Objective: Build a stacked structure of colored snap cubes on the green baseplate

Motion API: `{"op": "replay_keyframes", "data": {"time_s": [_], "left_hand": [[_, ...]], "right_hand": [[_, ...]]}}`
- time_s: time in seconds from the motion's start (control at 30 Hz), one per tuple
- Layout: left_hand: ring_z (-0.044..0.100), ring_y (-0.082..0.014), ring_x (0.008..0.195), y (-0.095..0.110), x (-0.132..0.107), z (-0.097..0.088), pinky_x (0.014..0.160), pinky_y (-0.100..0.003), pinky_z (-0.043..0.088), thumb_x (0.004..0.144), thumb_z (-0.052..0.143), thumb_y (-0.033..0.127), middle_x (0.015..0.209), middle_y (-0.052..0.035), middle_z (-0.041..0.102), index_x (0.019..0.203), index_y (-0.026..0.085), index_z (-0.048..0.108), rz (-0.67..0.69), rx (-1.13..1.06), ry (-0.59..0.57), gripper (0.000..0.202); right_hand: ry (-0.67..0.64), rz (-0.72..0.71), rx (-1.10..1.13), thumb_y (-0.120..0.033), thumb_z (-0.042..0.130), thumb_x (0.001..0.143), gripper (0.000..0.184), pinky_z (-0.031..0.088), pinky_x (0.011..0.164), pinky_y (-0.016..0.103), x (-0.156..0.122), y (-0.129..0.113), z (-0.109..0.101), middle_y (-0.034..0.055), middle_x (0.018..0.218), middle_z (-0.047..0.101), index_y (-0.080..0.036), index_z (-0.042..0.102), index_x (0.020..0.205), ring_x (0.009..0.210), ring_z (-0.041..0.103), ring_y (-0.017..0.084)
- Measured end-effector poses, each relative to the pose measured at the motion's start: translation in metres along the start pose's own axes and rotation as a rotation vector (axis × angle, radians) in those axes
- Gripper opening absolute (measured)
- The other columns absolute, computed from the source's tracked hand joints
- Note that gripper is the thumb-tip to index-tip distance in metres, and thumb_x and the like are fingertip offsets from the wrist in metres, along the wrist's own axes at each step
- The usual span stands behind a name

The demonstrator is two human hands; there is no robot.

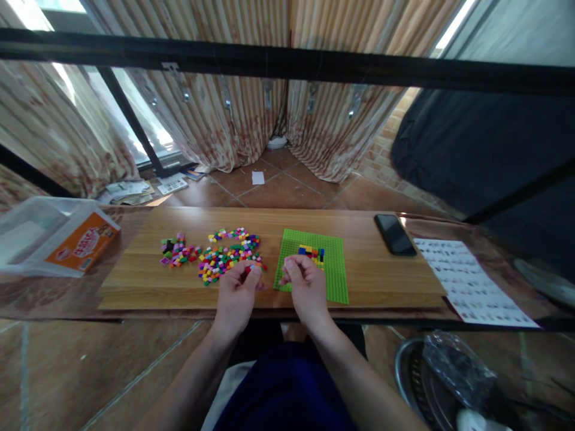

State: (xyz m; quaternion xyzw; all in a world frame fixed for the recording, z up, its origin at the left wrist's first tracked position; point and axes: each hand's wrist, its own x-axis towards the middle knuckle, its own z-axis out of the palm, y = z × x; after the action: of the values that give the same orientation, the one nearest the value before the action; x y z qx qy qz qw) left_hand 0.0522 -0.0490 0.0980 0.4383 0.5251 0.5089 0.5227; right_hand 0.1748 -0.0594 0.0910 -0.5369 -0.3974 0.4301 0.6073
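A green baseplate [335, 269] lies on the wooden board [386, 278], with a small cluster of blue, yellow and red bricks [312, 252] built near its far edge. Left of it spreads a pile of several small coloured bricks [224, 251]. My left hand [238, 293] rests at the near edge of the pile, fingers curled in a pinch on a small red brick. My right hand [305, 284] lies over the baseplate's near left corner, fingers curled closed; what they hold is too small to make out.
A black phone [395, 234] lies at the board's far right. A printed sheet [467, 281] lies right of the board. An orange box in a clear plastic bin [58, 239] stands at the left. A metal bowl with a plastic bag [449, 371] sits on the floor.
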Motion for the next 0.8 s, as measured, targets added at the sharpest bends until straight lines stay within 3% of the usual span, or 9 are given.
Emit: {"op": "replay_keyframes", "data": {"time_s": [0.1, 0.23, 0.4, 0.57, 0.8], "left_hand": [[0.047, -0.0083, 0.052, -0.007, 0.004, -0.014, 0.055, -0.023, 0.048, 0.069, 0.072, 0.041, 0.055, 0.0061, 0.05, 0.073, 0.017, 0.061, -0.071, -0.075, 0.046, 0.026], [0.049, -0.0061, 0.051, -0.022, 0.004, -0.033, 0.052, -0.019, 0.045, 0.062, 0.077, 0.043, 0.059, 0.0056, 0.055, 0.075, 0.016, 0.06, -0.21, -0.185, 0.095, 0.034], [0.054, -0.0067, 0.053, -0.036, -0.001, -0.05, 0.054, -0.02, 0.046, 0.056, 0.081, 0.041, 0.066, 0.0032, 0.062, 0.083, 0.015, 0.064, -0.333, -0.282, 0.189, 0.042], [0.055, -0.0075, 0.052, -0.043, -0.005, -0.059, 0.052, -0.021, 0.045, 0.056, 0.081, 0.043, 0.071, 0.0012, 0.066, 0.089, 0.014, 0.068, -0.352, -0.243, 0.195, 0.046], [0.058, -0.0074, 0.052, -0.051, -0.011, -0.056, 0.052, -0.02, 0.046, 0.061, 0.078, 0.046, 0.075, 0.0001, 0.069, 0.09, 0.015, 0.063, -0.332, -0.211, 0.199, 0.045]], "right_hand": [[-0.073, -0.076, -0.172, -0.038, 0.056, 0.086, 0.021, 0.047, 0.055, 0.025, 0.004, -0.001, 0.0, 0.0001, 0.071, 0.063, -0.018, 0.063, 0.084, 0.056, 0.057, 0.012], [-0.319, -0.225, -0.692, -0.021, 0.054, 0.088, 0.015, 0.047, 0.072, 0.03, 0.01, 0.014, 0.02, 0.0058, 0.08, 0.068, -0.018, 0.065, 0.079, 0.076, 0.062, 0.018], [-0.461, -0.178, -1.146, -0.013, 0.047, 0.092, 0.018, 0.044, 0.078, 0.029, 0.022, 0.045, 0.046, 0.0109, 0.093, 0.068, -0.014, 0.065, 0.092, 0.087, 0.062, 0.02], [-0.528, -0.251, -1.206, -0.021, 0.045, 0.095, 0.021, 0.042, 0.08, 0.027, 0.026, 0.054, 0.05, 0.0094, 0.099, 0.067, -0.016, 0.066, 0.093, 0.094, 0.061, 0.019], [-0.534, -0.355, -1.119, -0.025, 0.051, 0.094, 0.017, 0.041, 0.076, 0.025, 0.019, 0.06, 0.045, 0.0048, 0.097, 0.067, -0.022, 0.067, 0.094, 0.091, 0.06, 0.018]]}}
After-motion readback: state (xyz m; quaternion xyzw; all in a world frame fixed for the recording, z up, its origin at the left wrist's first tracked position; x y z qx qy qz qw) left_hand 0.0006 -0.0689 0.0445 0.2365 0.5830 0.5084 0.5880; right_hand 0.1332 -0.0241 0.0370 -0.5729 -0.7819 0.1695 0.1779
